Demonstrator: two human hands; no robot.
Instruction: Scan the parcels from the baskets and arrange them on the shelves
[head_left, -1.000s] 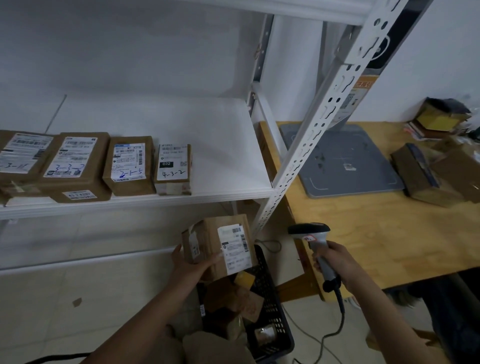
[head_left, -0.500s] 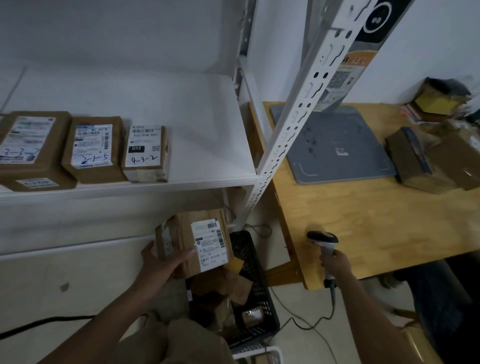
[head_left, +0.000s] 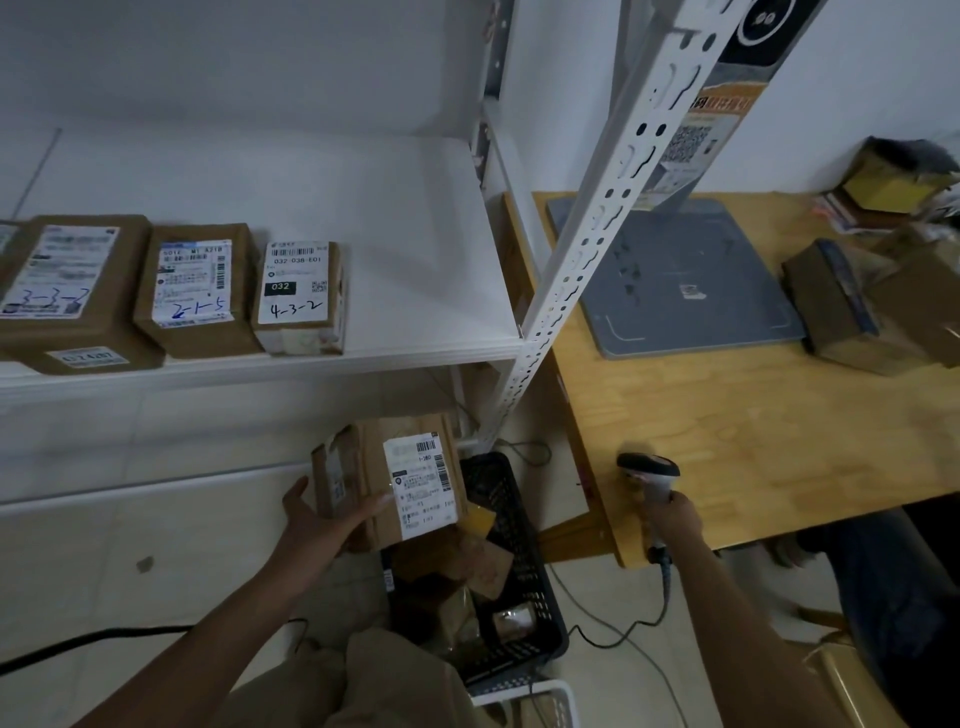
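My left hand (head_left: 324, 517) grips a brown cardboard parcel (head_left: 363, 467) with a white shipping label, held above the black plastic basket (head_left: 524, 571) on the floor. The basket holds several more brown parcels. My right hand (head_left: 672, 517) grips a handheld barcode scanner (head_left: 649, 475) by its handle, at the front edge of the wooden table (head_left: 753, 415); its cable hangs to the floor. On the white shelf (head_left: 415, 249) three labelled parcels show in a row: 3-3-2 (head_left: 67, 291), 2-1-5 (head_left: 195, 288) and 4-3-2 (head_left: 300, 296).
A perforated white shelf upright (head_left: 587, 244) slants between shelf and table. On the table lie a grey pad (head_left: 675, 280) and more cardboard boxes (head_left: 841, 306) at the right. A white basket rim (head_left: 545, 691) shows below the black one. A black cable (head_left: 78, 644) crosses the floor.
The view shifted right and pulled back, so the shelf parcels moved left. My right hand with the scanner moved away from the parcel, to the right and toward the table edge.
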